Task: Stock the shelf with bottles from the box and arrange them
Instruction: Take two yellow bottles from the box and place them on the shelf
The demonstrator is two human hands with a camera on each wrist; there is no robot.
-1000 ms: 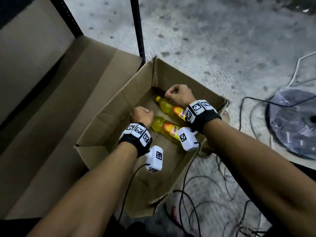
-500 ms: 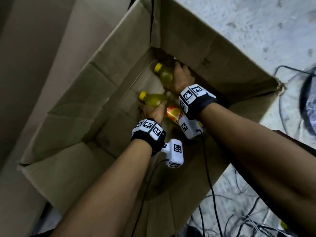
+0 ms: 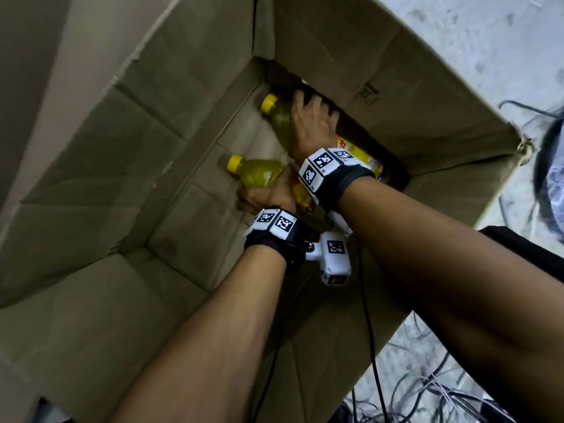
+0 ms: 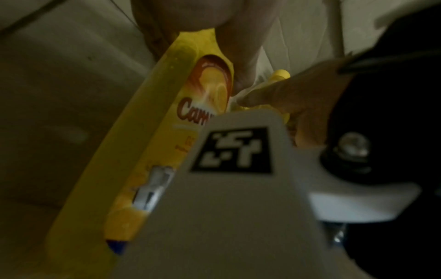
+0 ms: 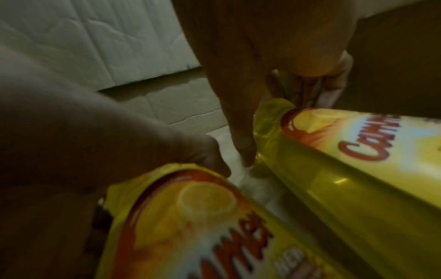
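Head view, left hand (image 3: 268, 193) gripping near bottle (image 3: 256, 174), right hand (image 3: 311, 123) curled over far bottle (image 3: 279, 119), inside box (image 3: 152, 96)

off to my right there's grey speckled concrete floor (image 3: 494, 35), pretty scuffed up. a messy tangle of black cables (image 3: 427, 395) sits on it down by my right forearm, with a few thin pale wires mixed in. one dark cable loop (image 3: 518, 106) curls near the far right edge, next to some dark round thing (image 3: 549, 178) that's cut off, can't tell what it is.
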